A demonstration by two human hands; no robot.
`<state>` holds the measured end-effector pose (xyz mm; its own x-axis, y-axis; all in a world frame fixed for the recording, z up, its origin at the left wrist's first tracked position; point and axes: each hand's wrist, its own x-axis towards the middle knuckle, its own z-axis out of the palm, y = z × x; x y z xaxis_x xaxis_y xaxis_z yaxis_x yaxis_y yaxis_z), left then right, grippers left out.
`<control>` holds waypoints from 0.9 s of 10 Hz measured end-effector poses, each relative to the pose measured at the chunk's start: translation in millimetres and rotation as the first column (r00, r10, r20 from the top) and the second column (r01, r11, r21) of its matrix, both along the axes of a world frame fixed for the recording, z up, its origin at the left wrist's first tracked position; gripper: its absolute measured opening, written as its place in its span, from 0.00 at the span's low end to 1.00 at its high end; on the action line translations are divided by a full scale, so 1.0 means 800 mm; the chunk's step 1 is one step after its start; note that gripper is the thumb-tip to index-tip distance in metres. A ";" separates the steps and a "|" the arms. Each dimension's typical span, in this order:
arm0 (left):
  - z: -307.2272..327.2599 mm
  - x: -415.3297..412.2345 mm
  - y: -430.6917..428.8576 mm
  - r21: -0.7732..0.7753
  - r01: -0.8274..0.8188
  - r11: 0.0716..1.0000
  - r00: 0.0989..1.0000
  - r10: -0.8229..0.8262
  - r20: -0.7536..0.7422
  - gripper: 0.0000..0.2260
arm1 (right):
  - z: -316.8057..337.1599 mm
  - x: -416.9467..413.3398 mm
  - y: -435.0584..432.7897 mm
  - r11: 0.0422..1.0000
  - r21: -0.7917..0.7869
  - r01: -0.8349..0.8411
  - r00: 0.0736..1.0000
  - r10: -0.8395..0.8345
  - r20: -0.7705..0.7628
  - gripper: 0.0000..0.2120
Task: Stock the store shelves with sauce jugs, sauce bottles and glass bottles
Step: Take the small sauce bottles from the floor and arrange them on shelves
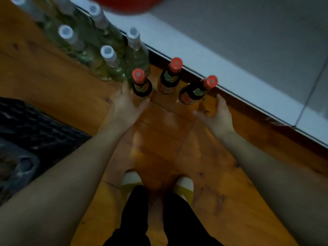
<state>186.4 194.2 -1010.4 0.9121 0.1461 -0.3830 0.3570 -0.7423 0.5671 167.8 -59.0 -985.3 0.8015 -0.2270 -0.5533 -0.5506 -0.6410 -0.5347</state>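
Standing on an orange-brown wooden plank surface (159, 139) are three dark glass sauce bottles with red caps, set in a loose row near its far edge. The left hand (126, 107) holds the left sauce bottle (142, 86) low on its body. Its fingers (124, 89) lie along the bottle's left side and the thumb curls round the front of the base. The middle sauce bottle (168, 80) stands upright a little farther back, apart from both hands. The right sauce bottle (195, 93) shows its cap leaning toward the right; I cannot tell whether it is truly tilted or only looks so through the wide lens. The right hand (219, 115) is just beside it on the right, fingers straight, thumb spread wide, holding nothing, with a gap between palm and bottle.

A close-packed cluster of clear greenish glass bottles (106, 55) with pale silver caps stands on the same wood to the upper left. Its nearest bottle is right beside the left sauce bottle, and blur hides whether they touch. A black plastic lattice crate (35, 125) sits at the left edge. Beyond the wood lies a grey tiled floor (248, 41). A blurred red round shape (127, 4) cuts the top edge. Below are white-and-yellow slippers (131, 180) and black trousers (134, 219).
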 end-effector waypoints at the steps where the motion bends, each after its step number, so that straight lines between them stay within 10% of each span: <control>1: -0.058 0.012 -0.014 -0.073 -0.072 0.995 0.996 0.076 0.052 0.37 | -0.048 0.018 0.013 1.000 0.006 0.025 0.994 -0.026 0.108 0.43; 5: -0.105 0.013 -0.039 -0.343 -0.316 0.885 0.892 0.400 0.210 0.30 | -0.114 0.038 0.031 0.955 0.177 0.238 0.906 -0.284 0.314 0.30; 9: 0.187 -0.069 -0.059 -0.483 -0.296 0.824 0.936 0.352 0.027 0.25 | 0.175 -0.061 0.030 0.946 0.209 0.249 0.944 -0.286 0.166 0.27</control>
<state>130.8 146.7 -860.8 0.8840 0.2709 -0.3810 0.4444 -0.2342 0.8647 118.7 -35.3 -845.6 0.8197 -0.3571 -0.4478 -0.5638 -0.3654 -0.7407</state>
